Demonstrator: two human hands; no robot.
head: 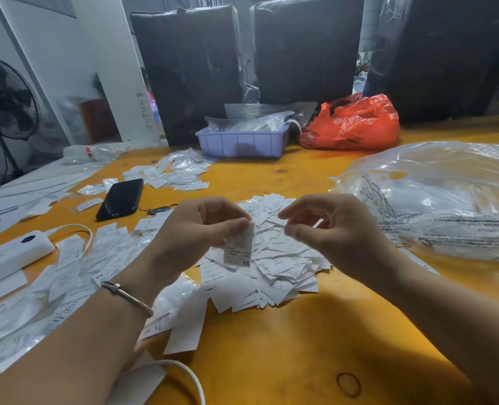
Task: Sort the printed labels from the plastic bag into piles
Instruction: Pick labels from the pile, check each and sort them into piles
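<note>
Biggest worry for me was the clear plastic bag (pixel 435 200) slumped at the table's (pixel 300 346) right: one nudge and more stock would've slid into the unsorted heap (pixel 274 270). That heap sat touching the left-hand piles (pixel 67 276), so mixing looked easy. My left hand (pixel 195 229) pinched one label (pixel 239 248) marked XS above it; my right hand (pixel 327 226) had fingers curled, and I couldn't tell if they held anything.

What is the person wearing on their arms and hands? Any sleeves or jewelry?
No sleeves show: both forearms are bare to the edge of the picture. The left hand has a thin silver metal bangle around its wrist, plain with a small raised clasp. The right hand wears nothing: no ring, watch or glove shows.
</note>
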